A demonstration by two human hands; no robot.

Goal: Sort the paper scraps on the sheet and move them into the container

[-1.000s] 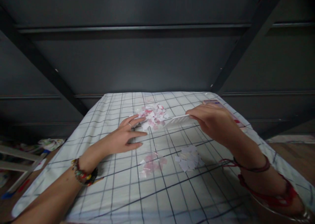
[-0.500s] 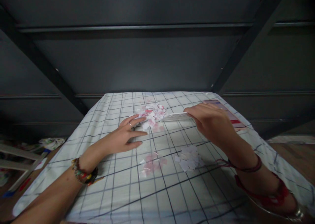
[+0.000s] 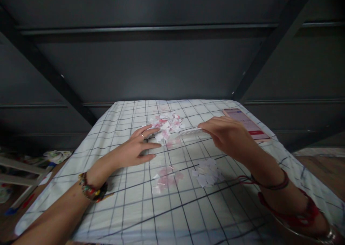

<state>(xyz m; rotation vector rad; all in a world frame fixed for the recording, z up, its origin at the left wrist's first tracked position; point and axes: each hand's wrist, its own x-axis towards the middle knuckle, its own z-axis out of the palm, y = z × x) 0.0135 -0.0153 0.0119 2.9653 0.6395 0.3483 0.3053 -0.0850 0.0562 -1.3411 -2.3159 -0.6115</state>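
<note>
My left hand (image 3: 140, 146) lies with fingers spread, its fingertips at the near left edge of a heap of white and pink paper scraps (image 3: 169, 124). My right hand (image 3: 225, 132) is closed, pinching the end of a thin whitish flat piece (image 3: 190, 131), whose far end reaches the heap; its exact kind is unclear. Closer to me lie a small pile of translucent pink pieces (image 3: 167, 179) and a pile of white paper scraps (image 3: 208, 172).
A pink-edged phone (image 3: 246, 124) with a lit screen lies beyond my right hand. A white checked cloth (image 3: 129, 209) covers the table. Dark panels (image 3: 161, 65) rise behind it. A pale wooden frame (image 3: 24, 180) stands at the lower left.
My right hand has dropped slightly and shifted a little left, lowering the whitish piece and uncovering more of the phone. My left hand has stayed in place.
</note>
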